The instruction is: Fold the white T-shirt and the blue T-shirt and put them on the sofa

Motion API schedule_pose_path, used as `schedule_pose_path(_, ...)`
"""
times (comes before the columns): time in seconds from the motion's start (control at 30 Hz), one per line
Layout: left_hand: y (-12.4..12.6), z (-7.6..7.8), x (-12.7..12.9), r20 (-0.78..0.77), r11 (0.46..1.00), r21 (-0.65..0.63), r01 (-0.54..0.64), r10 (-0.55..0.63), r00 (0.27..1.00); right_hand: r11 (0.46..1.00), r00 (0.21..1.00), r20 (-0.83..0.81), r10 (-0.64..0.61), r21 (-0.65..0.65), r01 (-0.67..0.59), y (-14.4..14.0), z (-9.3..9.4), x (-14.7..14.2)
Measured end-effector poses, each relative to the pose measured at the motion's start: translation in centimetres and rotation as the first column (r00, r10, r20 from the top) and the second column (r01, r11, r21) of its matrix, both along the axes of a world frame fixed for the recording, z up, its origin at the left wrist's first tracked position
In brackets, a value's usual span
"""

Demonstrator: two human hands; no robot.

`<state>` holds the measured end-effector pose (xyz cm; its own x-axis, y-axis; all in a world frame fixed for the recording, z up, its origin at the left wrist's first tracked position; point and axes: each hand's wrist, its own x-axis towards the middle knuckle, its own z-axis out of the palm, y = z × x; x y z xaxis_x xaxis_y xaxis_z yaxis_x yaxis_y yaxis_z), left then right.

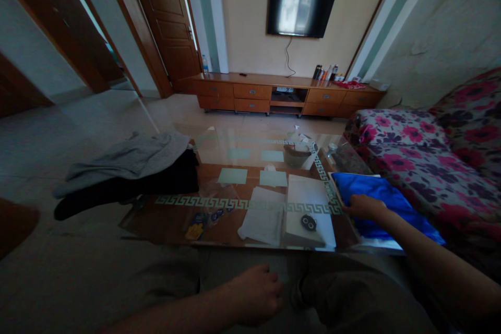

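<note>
Dim room, cream wall [250, 21], wall-mounted television [301, 7], long wooden cabinet [250, 95], pale tiled floor [78, 125], floral sofa [430, 151]

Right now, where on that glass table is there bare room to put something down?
Bare glass shows in the middle of the table, between the heap of clothes and the bowl. The near edge is crowded with papers and a white box. The right hand rests on the blue bag.

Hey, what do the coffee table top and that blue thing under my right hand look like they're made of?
The table top looks like clear glass: it is glossy, mirrors the room's light, and papers show through it. A green key-pattern band runs along it. The blue thing under the right hand looks like smooth, slightly shiny fabric or plastic sheet, judging by its soft folds and sheen; which one is unclear.
</note>
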<state>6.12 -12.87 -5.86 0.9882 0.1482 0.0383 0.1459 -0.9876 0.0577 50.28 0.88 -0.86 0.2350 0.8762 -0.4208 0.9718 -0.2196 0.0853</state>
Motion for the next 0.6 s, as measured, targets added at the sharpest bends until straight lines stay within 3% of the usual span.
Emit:
schedule_pose_path(0.27, -0.4, 0.1, 0.1, -0.013, 1.0, 0.013, 0.003, -0.002, 1.0, 0.99, 0.992, -0.047, 0.116, -0.081, -0.119, -1.9, -0.5, -0.1)
schedule_pose_path(0.37, -0.2, 0.6, 0.2, -0.013, 1.0, 0.01, -0.006, 0.006, 1.0, 0.991, 0.993, -0.012, 0.121, -0.06, -0.122, -2.5, 0.9, -1.8)
schedule_pose_path(0.43, 0.1, 1.0, 0.1, -0.012, 1.0, 0.021, -0.02, 0.021, 1.0, 0.992, 0.992, 0.024, 0.127, -0.016, -0.127, -3.2, 3.7, -3.8)
schedule_pose_path(0.5, 0.4, 1.4, -0.1, -0.01, 0.999, 0.038, -0.031, 0.031, 0.999, 0.981, 0.984, 0.055, 0.168, 0.091, -0.172, -4.4, 7.9, -6.3)
schedule_pose_path(0.57, 0.7, 1.8, -0.2, -0.008, 0.998, 0.047, -0.036, 0.037, 0.999, 0.929, 0.974, 0.031, 0.223, 0.295, -0.222, -6.0, 12.4, -8.8)
schedule_pose_path(0.6, 0.8, 1.9, -0.3, -0.008, 0.998, 0.048, -0.04, 0.04, 0.999, 0.873, 0.973, 0.018, 0.23, 0.439, -0.214, -6.8, 14.4, -9.8)
